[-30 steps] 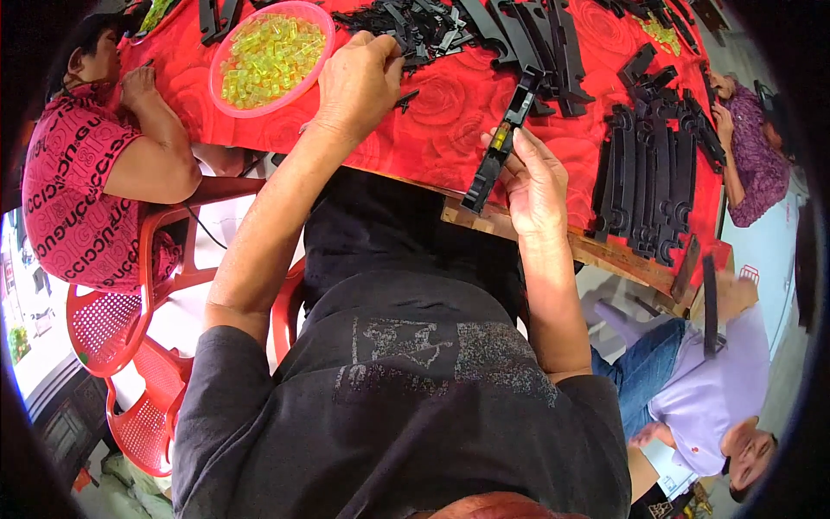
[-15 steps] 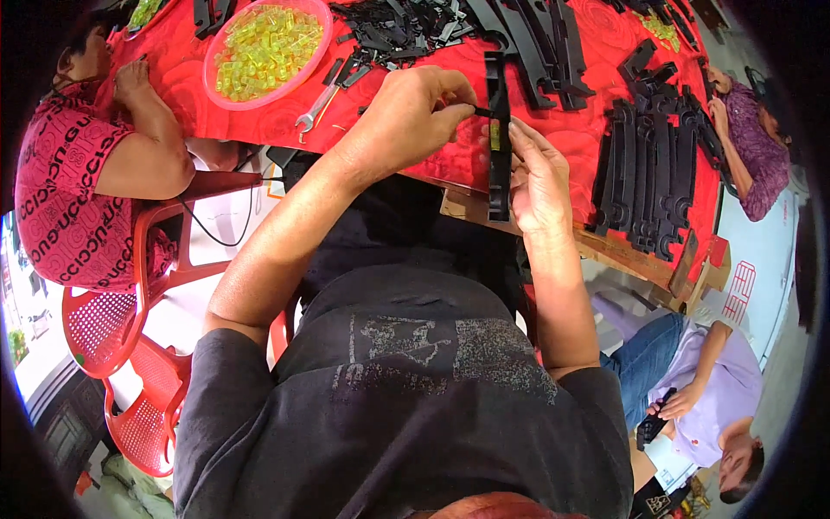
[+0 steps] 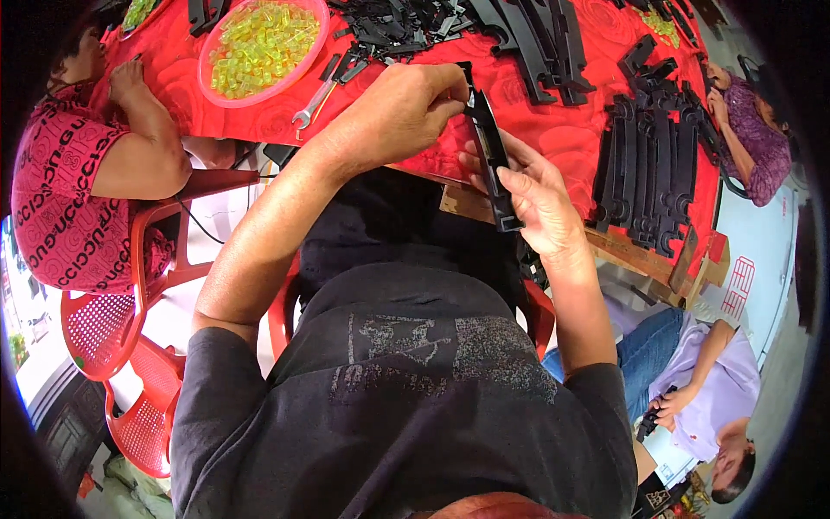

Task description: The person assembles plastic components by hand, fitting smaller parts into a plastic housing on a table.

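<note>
Above the near table edge I hold a long, narrow black plastic part point(image 3: 490, 149) with a channel along it. It is tilted, its far end leaning left. My left hand point(image 3: 413, 111) has its fingers closed at the far end; the fingertips are partly hidden. My right hand point(image 3: 546, 197) grips the lower half from the right, with the thumb on the near side and the other fingers behind it. Whether my left fingers also pinch a smaller piece cannot be seen.
On the red tablecloth point(image 3: 372, 121) are a pink basin point(image 3: 204, 80) of yellow clear pieces, a wrench point(image 3: 304, 114), a heap of small black parts point(image 3: 402, 30) and a row of long black parts point(image 3: 644, 173). People sit left and right; one at lower right holds a black part.
The long black part has turned from upright to tilted, its far end swinging left. My left hand has moved up along it. The yellow piece seen in its channel no longer shows.
</note>
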Demonstrator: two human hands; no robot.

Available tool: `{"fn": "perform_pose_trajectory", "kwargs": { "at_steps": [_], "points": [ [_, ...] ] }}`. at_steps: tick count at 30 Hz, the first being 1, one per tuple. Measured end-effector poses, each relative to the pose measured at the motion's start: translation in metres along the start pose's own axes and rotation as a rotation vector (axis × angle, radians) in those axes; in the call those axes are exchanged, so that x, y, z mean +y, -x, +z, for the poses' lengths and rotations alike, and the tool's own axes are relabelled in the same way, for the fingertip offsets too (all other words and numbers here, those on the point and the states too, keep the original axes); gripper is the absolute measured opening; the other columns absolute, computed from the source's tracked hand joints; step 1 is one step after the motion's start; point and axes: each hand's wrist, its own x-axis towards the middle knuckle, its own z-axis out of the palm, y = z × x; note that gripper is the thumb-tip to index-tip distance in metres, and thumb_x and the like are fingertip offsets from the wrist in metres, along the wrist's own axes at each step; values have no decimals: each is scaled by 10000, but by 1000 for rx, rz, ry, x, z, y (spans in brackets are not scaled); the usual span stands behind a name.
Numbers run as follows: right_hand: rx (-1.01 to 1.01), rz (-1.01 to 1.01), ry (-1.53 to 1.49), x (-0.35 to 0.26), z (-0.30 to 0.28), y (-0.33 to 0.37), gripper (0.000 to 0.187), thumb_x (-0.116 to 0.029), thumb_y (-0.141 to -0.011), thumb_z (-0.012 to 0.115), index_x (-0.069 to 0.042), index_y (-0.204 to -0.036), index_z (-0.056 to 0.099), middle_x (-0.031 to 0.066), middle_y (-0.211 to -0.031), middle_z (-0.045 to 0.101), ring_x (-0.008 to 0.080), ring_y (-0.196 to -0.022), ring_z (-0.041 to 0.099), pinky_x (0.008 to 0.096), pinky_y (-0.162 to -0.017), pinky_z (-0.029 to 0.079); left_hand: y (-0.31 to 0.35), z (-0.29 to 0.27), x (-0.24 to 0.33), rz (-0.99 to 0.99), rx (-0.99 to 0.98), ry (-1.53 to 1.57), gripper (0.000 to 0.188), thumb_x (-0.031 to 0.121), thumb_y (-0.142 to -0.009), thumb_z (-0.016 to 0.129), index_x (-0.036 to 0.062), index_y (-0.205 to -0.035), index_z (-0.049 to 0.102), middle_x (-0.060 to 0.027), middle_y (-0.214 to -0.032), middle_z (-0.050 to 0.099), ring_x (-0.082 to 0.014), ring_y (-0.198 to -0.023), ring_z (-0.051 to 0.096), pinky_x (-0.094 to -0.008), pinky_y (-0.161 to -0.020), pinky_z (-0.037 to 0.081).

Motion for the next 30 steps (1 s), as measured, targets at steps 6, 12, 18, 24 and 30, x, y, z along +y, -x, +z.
{"fn": "perform_pose_trajectory", "kwargs": {
  "at_steps": [6, 12, 18, 24, 30],
  "points": [
    [55, 72, 101, -11, -7, 16, 581, -40, -917, 650, 32, -1441, 412, 101, -1243, 620, 192, -1092, 644, 343, -899, 560, -5, -4, 10, -113, -151, 73, 130, 91, -906, 620, -7, -992, 629, -91, -676, 620, -143, -598, 610, -312, -579, 488],
    [124, 94, 375, -17, -10, 22, 545, -43, -934, 612, 22, -1442, 425, 101, -1130, 669, 201, -985, 692, 288, -828, 563, -11, -2, 20, -27, -165, -54, 115, 78, -871, 666, -23, -925, 652, -104, -683, 610, -142, -635, 605, -310, -602, 484],
    [160, 64, 544, -18, -15, 25, 444, -40, -949, 573, 30, -1382, 508, 82, -1098, 674, 125, -911, 673, 239, -744, 528, -16, 11, 21, 15, -182, -42, 126, 53, -850, 676, -20, -953, 671, -145, -738, 655, -178, -679, 641, -324, -648, 504],
    [187, 62, 562, -22, -15, 26, 419, -47, -941, 588, 29, -1351, 544, 66, -1075, 675, 105, -880, 666, 224, -735, 511, -21, 26, 14, -30, -263, -21, 138, 43, -824, 691, -23, -945, 680, -179, -794, 686, -220, -729, 690, -348, -675, 523],
    [158, 85, 583, -23, -24, 20, 421, -20, -938, 581, 7, -1357, 552, 60, -1128, 679, 88, -866, 657, 217, -733, 509, -26, 35, 13, -54, -308, -68, 155, 59, -792, 703, -15, -928, 702, -201, -810, 692, -283, -722, 699, -370, -680, 529]
  ]
}}
